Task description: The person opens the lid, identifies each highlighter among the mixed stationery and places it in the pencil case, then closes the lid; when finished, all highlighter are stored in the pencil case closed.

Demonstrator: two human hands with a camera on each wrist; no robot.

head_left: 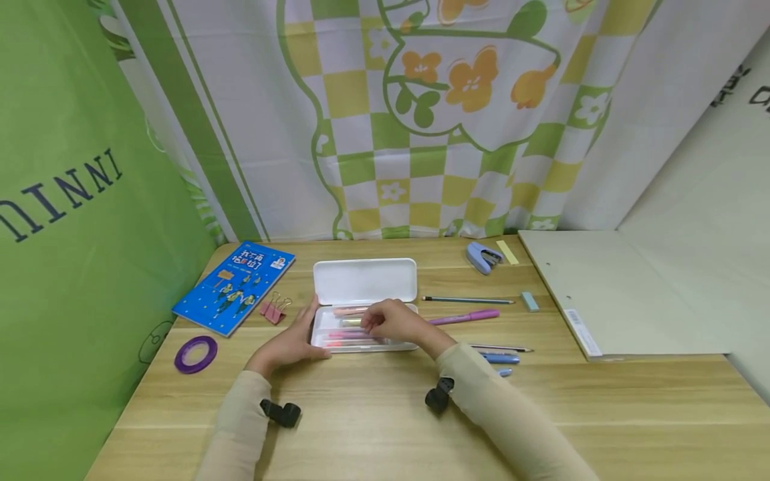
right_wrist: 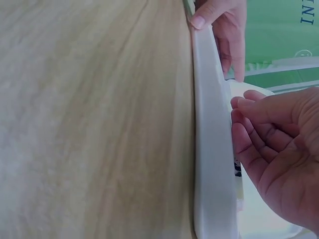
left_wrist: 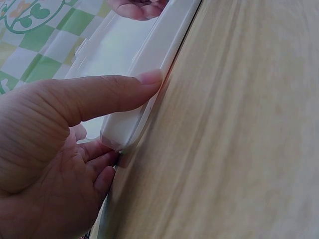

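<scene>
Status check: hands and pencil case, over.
Left hand grips pencil case at its left end. Right hand over the pens inside, grip unclear. Lid open, nothing blocking.

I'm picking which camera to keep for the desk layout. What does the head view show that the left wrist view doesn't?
Only the head view shows the blue book, purple tape ring, stapler, pens in the tray and the right hand over them. Only the left wrist view shows the left hand close up, thumb along the case's front edge, fingers at its corner. Both show the open white pencil case on the wooden table.
</scene>
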